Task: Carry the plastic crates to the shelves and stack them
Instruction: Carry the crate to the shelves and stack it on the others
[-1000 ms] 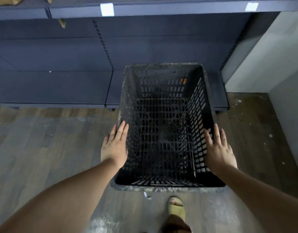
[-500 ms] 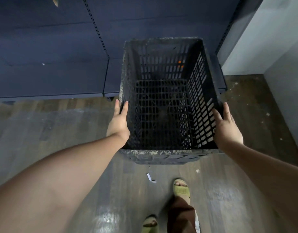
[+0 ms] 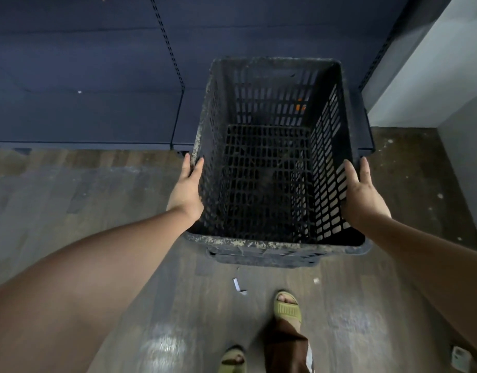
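Observation:
A dark, dusty plastic crate (image 3: pixel 272 242) with slotted walls and a grid bottom is in front of me, empty, its far end over the low dark-blue shelf (image 3: pixel 84 117). My left hand (image 3: pixel 186 189) lies flat against the crate's left wall, fingers pointing forward along the rim. On the opposite side, my right hand (image 3: pixel 362 195) presses its palm against the right wall. The crate is clamped between the two palms. A second ledge shows under the near rim; whether it belongs to another crate I cannot tell.
Blue shelving with a slotted upright (image 3: pixel 167 44) fills the back. A pale wall (image 3: pixel 433 76) closes the right side beside the crate. Below me are the wooden floor, my sandalled feet (image 3: pixel 287 308), a paper scrap (image 3: pixel 236 284) and a small white object (image 3: pixel 459 356).
The crate has travelled forward toward the bottom shelf with both hands still on its sides. My feet have stepped forward and the view has tipped further down.

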